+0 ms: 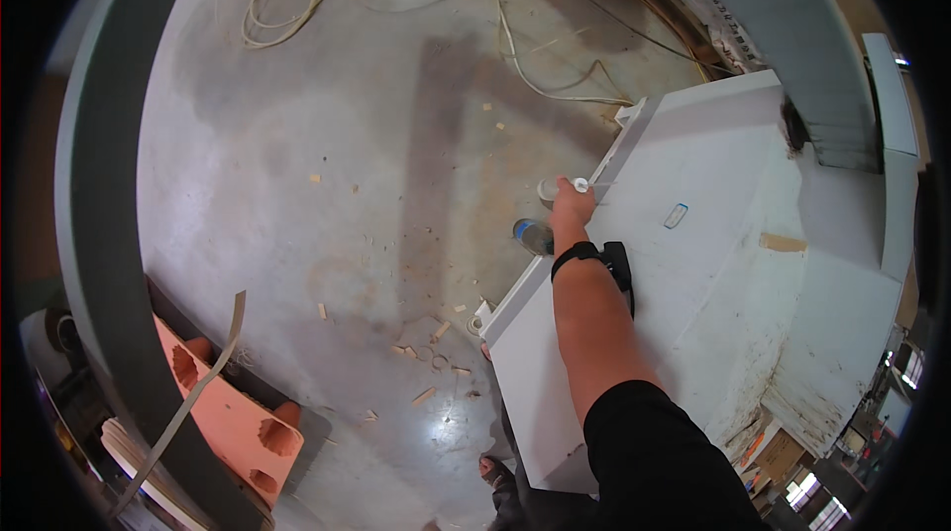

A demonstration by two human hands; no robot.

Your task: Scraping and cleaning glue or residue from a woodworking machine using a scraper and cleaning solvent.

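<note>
My right hand [572, 204] reaches out over the left edge of a white panel-like surface [684, 164]. Its fingers are closed around a small clear bottle [546, 192] whose white cap [581, 184] shows beside the fingers; a thin spout seems to point right from it. Just below the hand stands a dark, see-through bottle [533, 236] with a blue band, by the panel's edge. A black strap with a black device [616, 265] sits around my right wrist. A small blue-outlined label [676, 215] lies on the panel, right of the hand. My left hand is out of sight.
A grey metal post [94, 234] rises at the left, near an orange-pink block [238, 412] with holes. Hoses and cables [505, 31] run over the concrete floor [327, 135], which has scattered scraps [426, 396]. Another grey beam [802, 46] stands at the upper right.
</note>
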